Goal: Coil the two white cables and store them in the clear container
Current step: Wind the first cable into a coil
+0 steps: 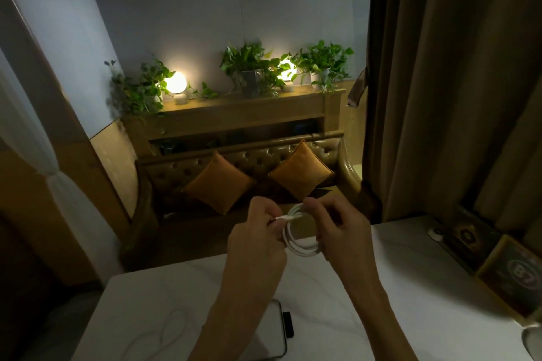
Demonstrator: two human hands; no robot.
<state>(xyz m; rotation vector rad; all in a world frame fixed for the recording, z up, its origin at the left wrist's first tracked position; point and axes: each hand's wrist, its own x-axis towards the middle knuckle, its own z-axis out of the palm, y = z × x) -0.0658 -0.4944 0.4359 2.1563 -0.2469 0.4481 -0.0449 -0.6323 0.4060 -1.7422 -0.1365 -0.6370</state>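
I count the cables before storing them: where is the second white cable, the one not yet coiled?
In the head view the loose white cable lies on the white table at lower left, beside the clear container, below the left hand.

Coil (299,239) partly hidden behind both hands; plug end blurred. Clear container (274,331) mostly covered by left forearm, cut by bottom edge. Loose cable (170,331) faint, ends unclear. Glassy object (532,340) cut at right edge, unidentifiable.
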